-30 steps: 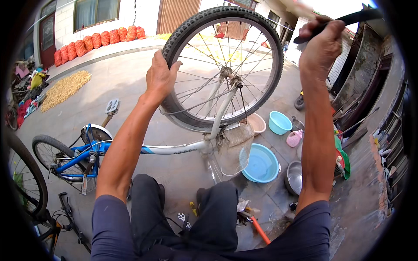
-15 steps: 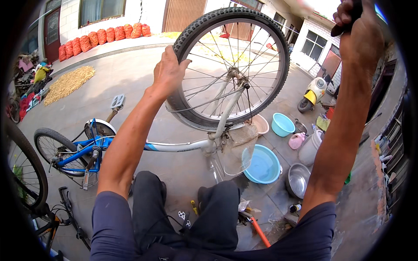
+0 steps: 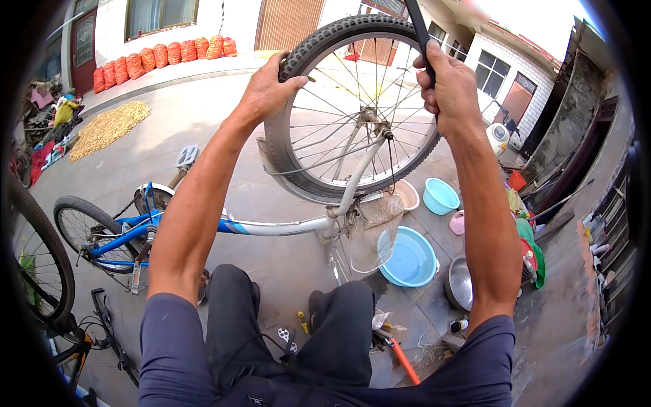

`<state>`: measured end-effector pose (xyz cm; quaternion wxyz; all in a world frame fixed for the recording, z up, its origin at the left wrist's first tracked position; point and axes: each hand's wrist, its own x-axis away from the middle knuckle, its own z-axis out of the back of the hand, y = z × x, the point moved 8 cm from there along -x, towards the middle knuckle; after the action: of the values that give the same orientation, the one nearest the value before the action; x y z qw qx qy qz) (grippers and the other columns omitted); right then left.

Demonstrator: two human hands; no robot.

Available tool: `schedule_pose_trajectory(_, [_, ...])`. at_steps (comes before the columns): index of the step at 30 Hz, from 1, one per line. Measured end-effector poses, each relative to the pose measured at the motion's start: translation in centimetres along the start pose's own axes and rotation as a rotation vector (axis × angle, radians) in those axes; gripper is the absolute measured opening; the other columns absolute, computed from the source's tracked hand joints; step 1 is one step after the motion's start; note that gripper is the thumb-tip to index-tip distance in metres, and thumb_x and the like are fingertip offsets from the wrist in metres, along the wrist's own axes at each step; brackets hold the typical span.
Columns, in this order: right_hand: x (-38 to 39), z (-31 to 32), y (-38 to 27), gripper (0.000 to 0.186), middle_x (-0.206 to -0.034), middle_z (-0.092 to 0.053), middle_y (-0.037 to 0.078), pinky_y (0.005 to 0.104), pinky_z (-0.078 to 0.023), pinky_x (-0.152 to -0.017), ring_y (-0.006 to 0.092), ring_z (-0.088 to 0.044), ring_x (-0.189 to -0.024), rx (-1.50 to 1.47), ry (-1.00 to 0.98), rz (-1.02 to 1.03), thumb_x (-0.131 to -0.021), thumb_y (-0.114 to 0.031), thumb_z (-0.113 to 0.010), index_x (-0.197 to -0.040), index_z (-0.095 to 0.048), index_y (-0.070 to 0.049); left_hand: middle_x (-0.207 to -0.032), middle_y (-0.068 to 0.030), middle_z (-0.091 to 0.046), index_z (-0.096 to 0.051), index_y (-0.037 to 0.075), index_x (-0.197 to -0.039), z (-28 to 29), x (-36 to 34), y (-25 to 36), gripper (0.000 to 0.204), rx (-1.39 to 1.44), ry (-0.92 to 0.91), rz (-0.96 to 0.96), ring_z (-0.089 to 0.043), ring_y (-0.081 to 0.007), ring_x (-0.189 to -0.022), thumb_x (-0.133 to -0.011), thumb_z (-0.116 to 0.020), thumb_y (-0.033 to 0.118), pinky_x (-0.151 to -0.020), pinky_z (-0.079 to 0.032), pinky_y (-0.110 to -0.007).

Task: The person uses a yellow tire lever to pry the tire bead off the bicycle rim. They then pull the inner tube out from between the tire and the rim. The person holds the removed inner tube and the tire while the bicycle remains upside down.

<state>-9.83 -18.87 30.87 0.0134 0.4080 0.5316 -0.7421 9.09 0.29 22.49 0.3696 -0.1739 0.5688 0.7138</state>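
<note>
A bicycle wheel [image 3: 288, 146] with a knobby black tyre stands raised in front of me, held at its axle by the pale fork of a blue and white bicycle [image 3: 271, 229]. The bicycle appears turned over on the ground. My left hand [image 3: 268, 91] is closed on the tyre at its upper left, thumb toward the spokes. At the wheel's upper right, my right hand [image 3: 451, 91] is wrapped round a long black bar [image 3: 420, 34] that slants up past the top edge of the picture. Its far end is out of view. A wire basket [image 3: 373, 234] hangs below the wheel.
Blue basins [image 3: 410, 256], a metal pot [image 3: 460, 283] and a pink jug [image 3: 458, 222] stand at right. Near my feet lie a wrench [image 3: 288, 339] and an orange-handled tool [image 3: 405, 363]. Another bicycle [image 3: 41, 271] is at left. Red sacks [image 3: 159, 57] line the far wall.
My right hand has come down and left from the upper right to the wheel's edge, bringing the black bar. My left hand has shifted slightly right and up with the tyre.
</note>
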Motion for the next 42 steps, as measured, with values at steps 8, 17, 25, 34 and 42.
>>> schedule_pose_trajectory(8, [7.7, 2.6, -16.6, 0.028, -0.056, -0.042, -0.004, 0.0203, -0.026, -0.039, 0.0043, -0.035, -0.043, -0.260, 0.611, 1.236, -0.097, -0.030, -0.048, -0.079, -0.054, -0.009, -0.105, -0.0166, -0.059, -0.042, 0.003, -0.130, -0.1, 1.7, -5.0, 0.057, -0.007, 0.085, 0.088, -0.055, -0.0272, -0.098, -0.094, -0.046, 0.047, -0.088, -0.042, -0.035])
schedule_pose_trajectory(17, [-1.3, 0.8, 1.1, 0.034, -0.059, -0.042, -0.004, 0.0186, -0.025, -0.037, 0.0029, -0.031, -0.043, 0.103, -0.014, -0.227, -0.097, -0.036, -0.049, -0.086, -0.053, -0.004, -0.099, -0.0224, -0.062, -0.044, 0.003, -0.125, -1.0, 0.3, -3.4, 0.053, -0.098, 0.069, 0.056, -0.060, -0.0355, -0.097, -0.095, -0.042, 0.047, -0.085, -0.044, -0.041])
schedule_pose_trajectory(25, [3.8, 4.9, -19.1, 0.033, -0.058, -0.046, -0.002, 0.0211, -0.028, -0.038, 0.0056, -0.034, -0.041, -0.146, 0.312, 1.107, -0.098, -0.033, -0.048, -0.081, -0.054, -0.005, -0.091, -0.0170, -0.062, -0.046, 0.006, -0.126, -1.8, -1.3, -0.1, 0.052, -0.159, 0.049, -0.001, -0.059, -0.0282, -0.087, -0.096, -0.042, 0.048, -0.079, -0.045, -0.037])
schedule_pose_trajectory(34, [-1.3, -3.8, -2.2, 0.037, -0.055, -0.040, -0.005, 0.0202, -0.023, -0.037, 0.0027, -0.027, -0.040, 0.140, -0.211, -0.045, -0.098, -0.038, -0.046, -0.080, -0.053, -0.007, -0.096, -0.0207, -0.062, -0.043, 0.005, -0.131, -0.5, -1.2, 0.1, 0.052, -0.246, 0.079, -0.056, -0.060, -0.0327, -0.093, -0.096, -0.043, 0.044, -0.084, -0.045, -0.039])
schedule_pose_trajectory(42, [0.8, -0.7, -13.0, 0.044, -0.054, -0.047, -0.002, 0.0246, -0.030, -0.039, 0.0074, -0.039, -0.043, 0.180, 0.153, 0.876, -0.099, -0.039, -0.044, -0.069, -0.051, -0.006, -0.098, -0.0193, -0.062, -0.045, 0.006, -0.129, -1.4, -2.4, 1.8, 0.048, -0.242, 0.101, -0.112, -0.060, -0.0327, -0.093, -0.097, -0.043, 0.041, -0.084, -0.045, -0.039])
